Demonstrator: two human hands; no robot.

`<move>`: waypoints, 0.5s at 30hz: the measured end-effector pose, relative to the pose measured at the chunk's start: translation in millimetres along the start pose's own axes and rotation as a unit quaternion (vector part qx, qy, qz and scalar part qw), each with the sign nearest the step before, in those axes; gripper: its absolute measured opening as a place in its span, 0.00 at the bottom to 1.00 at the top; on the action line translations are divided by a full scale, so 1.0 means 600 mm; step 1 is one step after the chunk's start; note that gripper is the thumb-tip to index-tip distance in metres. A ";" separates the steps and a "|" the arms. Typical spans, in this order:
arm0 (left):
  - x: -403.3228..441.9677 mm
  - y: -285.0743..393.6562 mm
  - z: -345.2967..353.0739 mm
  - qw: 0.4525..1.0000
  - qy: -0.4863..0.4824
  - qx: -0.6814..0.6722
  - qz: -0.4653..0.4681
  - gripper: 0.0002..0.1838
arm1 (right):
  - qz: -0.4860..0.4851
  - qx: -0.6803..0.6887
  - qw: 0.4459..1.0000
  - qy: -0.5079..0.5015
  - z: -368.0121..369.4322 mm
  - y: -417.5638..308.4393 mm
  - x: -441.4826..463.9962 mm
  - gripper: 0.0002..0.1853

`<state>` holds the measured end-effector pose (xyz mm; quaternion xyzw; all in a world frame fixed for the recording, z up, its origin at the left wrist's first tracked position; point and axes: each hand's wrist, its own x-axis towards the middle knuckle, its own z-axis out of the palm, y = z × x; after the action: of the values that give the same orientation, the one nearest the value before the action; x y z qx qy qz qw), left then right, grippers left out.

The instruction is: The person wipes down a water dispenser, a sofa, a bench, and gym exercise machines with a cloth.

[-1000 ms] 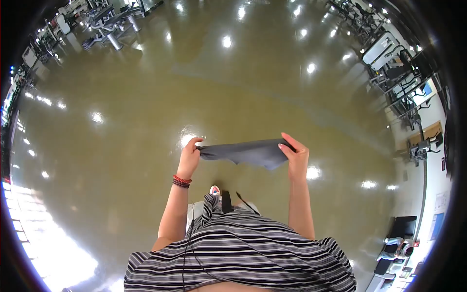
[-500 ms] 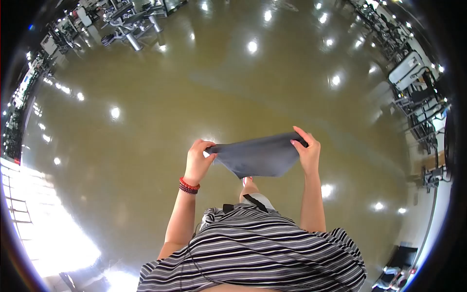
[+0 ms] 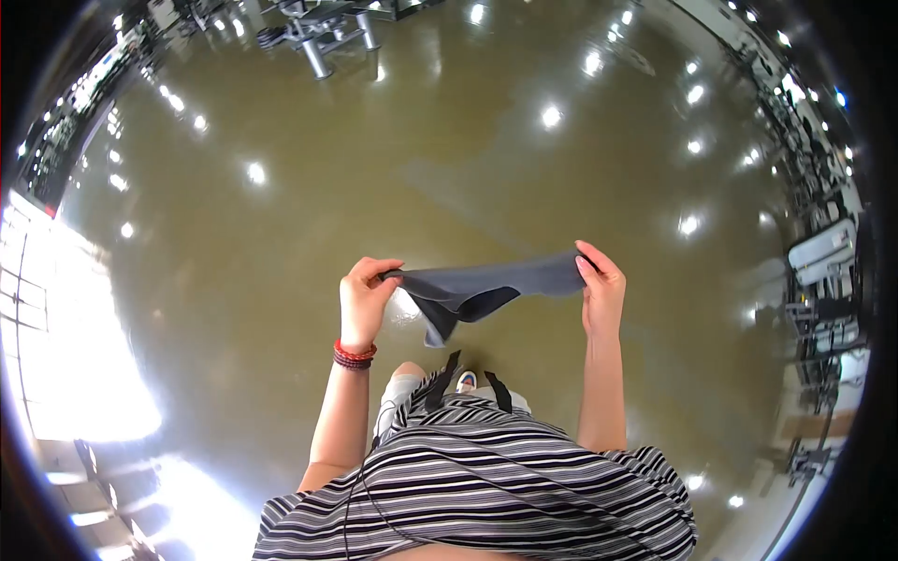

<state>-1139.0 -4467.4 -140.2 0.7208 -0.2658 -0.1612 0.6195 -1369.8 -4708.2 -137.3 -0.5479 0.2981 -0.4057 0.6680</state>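
Note:
A dark grey cloth (image 3: 524, 276) is stretched between my two hands in front of my body, above the floor. My left hand (image 3: 367, 301) pinches its left end between thumb and fingers; red and dark bead bracelets (image 3: 354, 355) circle that wrist. At the other end, my right hand (image 3: 603, 288) grips the cloth's corner between thumb and fingers. The cloth's lower edge hangs in folds, with a darker part and a loose tip dangling nearer my left hand.
Glossy olive floor (image 3: 449, 168) reflects the ceiling lights. Exercise equipment (image 3: 327, 28) stands at the far upper left, and more machines (image 3: 823, 257) line the right side. Bright windows (image 3: 56, 327) are on the left. One shoe (image 3: 467, 381) shows below me.
The view has turned, shifting the equipment rightward. The cloth's hanging part has folded and swung toward my left hand. Both hands still hold its ends.

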 end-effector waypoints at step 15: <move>0.342 -0.315 0.126 0.547 -0.452 -0.553 -0.437 0.20 | -0.092 0.055 0.971 -0.215 0.382 -0.176 0.271 0.24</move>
<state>-981.4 -4630.6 -319.3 0.0955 -0.0217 -0.8315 0.5469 -1118.9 -4744.6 24.2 -0.6096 0.0725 -0.3543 0.7054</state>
